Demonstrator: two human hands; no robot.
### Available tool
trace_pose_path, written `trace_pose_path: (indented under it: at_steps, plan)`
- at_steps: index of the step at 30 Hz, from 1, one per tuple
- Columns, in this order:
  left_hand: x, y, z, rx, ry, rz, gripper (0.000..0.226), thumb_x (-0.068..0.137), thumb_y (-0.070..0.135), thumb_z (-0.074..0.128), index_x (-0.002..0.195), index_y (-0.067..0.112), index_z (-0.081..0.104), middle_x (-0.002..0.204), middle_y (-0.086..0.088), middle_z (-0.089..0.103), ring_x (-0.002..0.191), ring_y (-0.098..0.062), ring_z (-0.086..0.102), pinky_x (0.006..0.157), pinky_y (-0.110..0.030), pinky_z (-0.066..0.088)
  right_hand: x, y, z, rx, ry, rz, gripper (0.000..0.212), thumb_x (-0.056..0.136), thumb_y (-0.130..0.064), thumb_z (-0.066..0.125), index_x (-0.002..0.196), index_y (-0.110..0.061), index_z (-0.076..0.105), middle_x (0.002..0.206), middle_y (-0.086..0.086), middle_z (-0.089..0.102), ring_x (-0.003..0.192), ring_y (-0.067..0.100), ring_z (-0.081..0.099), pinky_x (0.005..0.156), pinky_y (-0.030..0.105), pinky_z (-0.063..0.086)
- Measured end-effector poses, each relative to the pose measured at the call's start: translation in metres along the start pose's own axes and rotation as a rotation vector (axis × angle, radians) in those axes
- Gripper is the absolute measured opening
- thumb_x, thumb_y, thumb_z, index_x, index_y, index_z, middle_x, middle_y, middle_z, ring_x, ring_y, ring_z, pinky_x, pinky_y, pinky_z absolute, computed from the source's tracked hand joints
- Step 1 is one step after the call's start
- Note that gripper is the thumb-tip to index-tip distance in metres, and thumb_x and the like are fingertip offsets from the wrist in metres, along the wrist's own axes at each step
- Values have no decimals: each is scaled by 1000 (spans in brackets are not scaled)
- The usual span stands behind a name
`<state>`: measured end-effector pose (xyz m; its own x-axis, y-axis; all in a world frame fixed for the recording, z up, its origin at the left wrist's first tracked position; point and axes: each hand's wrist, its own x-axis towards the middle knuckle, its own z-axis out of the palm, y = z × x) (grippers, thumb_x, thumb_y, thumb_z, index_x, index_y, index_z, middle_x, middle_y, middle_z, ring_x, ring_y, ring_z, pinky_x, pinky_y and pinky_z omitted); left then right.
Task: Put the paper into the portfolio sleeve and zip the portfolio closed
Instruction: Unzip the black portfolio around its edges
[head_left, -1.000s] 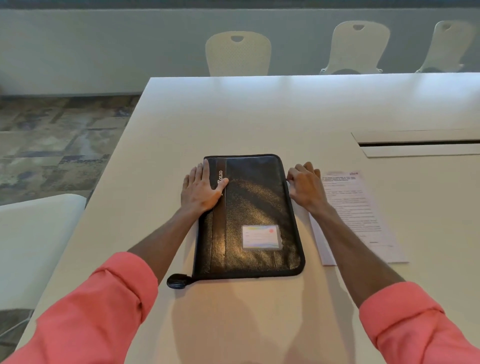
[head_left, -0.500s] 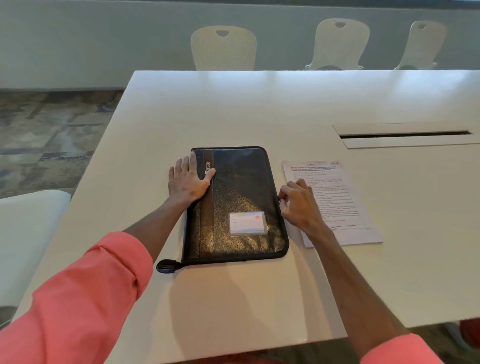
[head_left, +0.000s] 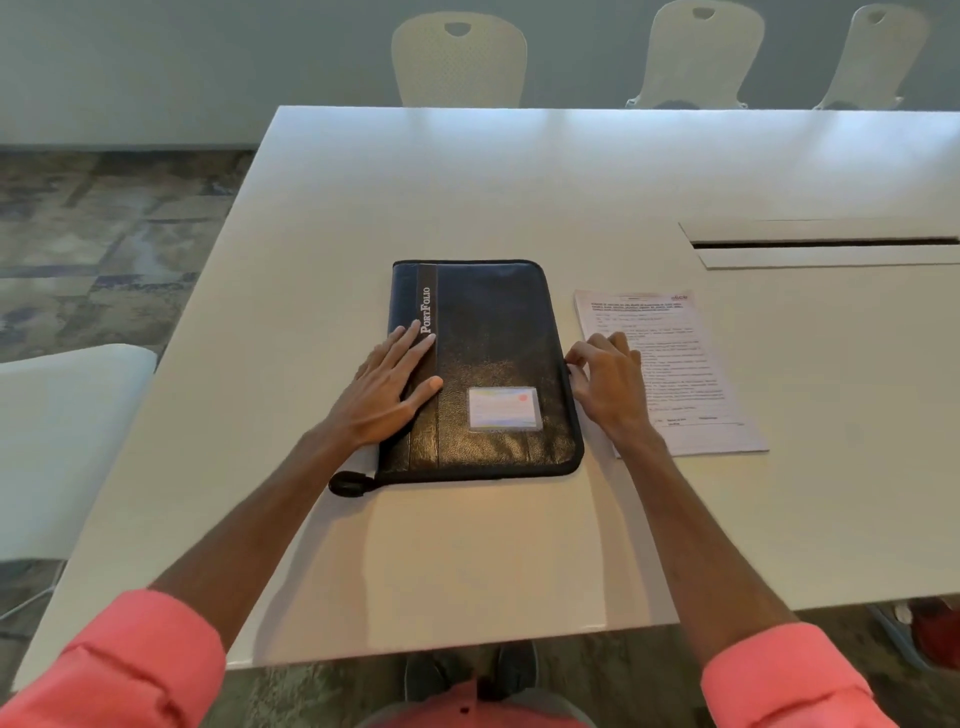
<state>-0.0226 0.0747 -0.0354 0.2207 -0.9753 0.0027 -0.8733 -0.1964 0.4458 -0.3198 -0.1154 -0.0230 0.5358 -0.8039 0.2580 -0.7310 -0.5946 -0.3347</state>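
A black zip portfolio (head_left: 493, 353) lies closed on the white table (head_left: 467, 182), its spine to the left and a card window near its front edge. My left hand (head_left: 387, 389) rests flat on the spine side, fingers straight. My right hand (head_left: 608, 387) is at the middle of the portfolio's right edge, with thumb and curled fingers pinching at the zipper line; the slider itself is hidden. The printed paper (head_left: 691, 374) lies flat just right of the portfolio, its left edge partly under my right hand.
A black tab (head_left: 348, 483) sticks out at the portfolio's front left corner. A cable slot (head_left: 826, 242) is set into the table at the right. Pale chairs (head_left: 460, 57) line the far side, and a white chair (head_left: 62, 441) stands at the left.
My right hand has slid from the portfolio's far right corner down the right edge toward me. My left hand has shifted nearer along the spine. The portfolio stays closed.
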Motion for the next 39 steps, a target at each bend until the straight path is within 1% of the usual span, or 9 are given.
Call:
trace_pose_path:
  at_steps: [5,12,19,25,28,32,35,39]
  plan:
    - [-9,3,2,73,20,0,74,111,70,29,175,39,8,184,13,-1,170,-10,-8,138,-49,9,-12,-4,1,-9,26,20,8,103,-20,69,108,-17,75,110,0,72,115,26,54,96,46,47]
    - [-13,7,3,58,43,-17,71,111,68,30,174,41,8,184,13,2,170,-11,-5,138,-51,9,-45,-6,-8,-12,21,50,5,100,-18,72,104,-18,75,107,-1,72,113,25,53,94,46,45]
    - [-14,11,1,62,9,-32,71,112,67,28,174,40,7,184,13,-1,170,-11,-8,139,-51,5,-90,-10,-15,101,42,135,2,96,-14,75,97,-16,76,96,-3,71,107,23,53,92,48,47]
    - [-16,12,0,60,-4,-48,71,112,67,28,174,41,6,183,14,-2,169,-10,-9,139,-50,3,-130,-15,-14,169,108,193,7,91,-10,77,90,-17,76,90,-6,70,99,13,45,86,37,43]
    - [-15,11,1,56,-6,-49,71,112,68,28,174,42,6,183,14,-3,169,-10,-9,139,-50,2,-148,-23,-14,165,136,203,7,90,-14,81,89,-17,76,90,-6,72,97,13,48,86,37,49]
    - [-15,10,4,56,-9,-51,71,112,67,28,174,42,6,183,14,-3,169,-10,-10,139,-50,2,-168,-44,-10,121,162,208,4,91,-18,81,92,-17,77,92,-5,73,99,17,54,85,37,51]
    - [-15,12,4,50,-10,-55,71,112,66,29,174,41,6,184,13,-3,169,-10,-10,139,-51,1,-178,-62,-4,117,173,207,3,93,-21,78,94,-19,77,94,-5,73,100,16,54,85,34,49]
    - [-16,14,2,40,-25,-62,71,113,65,29,174,40,5,184,12,-5,169,-12,-11,139,-52,-1,-181,-90,4,132,138,135,6,95,-26,78,96,-20,76,94,-7,70,99,16,53,86,32,48]
